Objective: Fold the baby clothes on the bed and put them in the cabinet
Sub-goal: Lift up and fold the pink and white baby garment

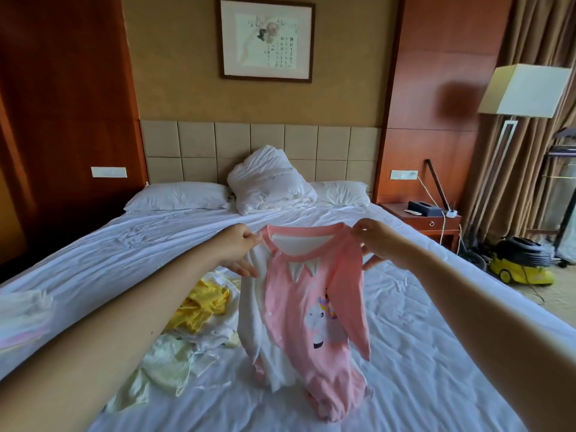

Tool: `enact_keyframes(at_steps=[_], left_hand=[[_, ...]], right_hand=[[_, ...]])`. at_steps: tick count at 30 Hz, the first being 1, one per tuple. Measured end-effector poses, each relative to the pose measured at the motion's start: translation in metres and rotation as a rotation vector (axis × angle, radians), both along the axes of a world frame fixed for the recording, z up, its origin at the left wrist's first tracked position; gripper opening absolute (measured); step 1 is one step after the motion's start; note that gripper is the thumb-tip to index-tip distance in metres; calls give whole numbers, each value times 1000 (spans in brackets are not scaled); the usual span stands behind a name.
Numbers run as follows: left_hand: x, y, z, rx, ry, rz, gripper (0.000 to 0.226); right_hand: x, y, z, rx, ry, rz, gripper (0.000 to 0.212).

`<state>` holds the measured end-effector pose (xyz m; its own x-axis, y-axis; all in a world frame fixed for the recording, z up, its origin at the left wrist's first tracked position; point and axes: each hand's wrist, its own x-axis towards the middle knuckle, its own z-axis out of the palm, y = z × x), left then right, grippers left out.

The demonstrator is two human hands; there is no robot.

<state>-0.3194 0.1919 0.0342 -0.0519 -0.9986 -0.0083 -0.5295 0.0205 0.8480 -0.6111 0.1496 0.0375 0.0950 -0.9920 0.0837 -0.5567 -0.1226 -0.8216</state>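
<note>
my left hand (240, 249) and right hand (378, 243) each pinch one shoulder of a single pink unicorn romper (311, 310), held up over the bed (436, 338) with its white sheet. one heap of yellow and pale baby clothes (199, 307) lies to its left; i can't count them. beyond: two flat pillows (177, 196), one bunched duvet (268, 179), one framed picture (266, 39), one floor lamp (523, 92), one yellow vacuum (520, 260).
</note>
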Motion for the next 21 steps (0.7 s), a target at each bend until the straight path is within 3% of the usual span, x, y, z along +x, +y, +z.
enact_keyframes(at_steps=[4,11,14,21], left_hand=[[-5,5,1,88,170,-5,33],[-6,14,11,42,197,28,35],[-6,22,31,-15,189,4,33],[-4,45,85,-320,210,52,28]], right_hand=[[6,9,-11,77,-362,-14,14],[14,23,-8,0,-599,-103,15],[13,39,11,-128,-564,-134,13],[-1,74,65,-481,-249,-116,13]])
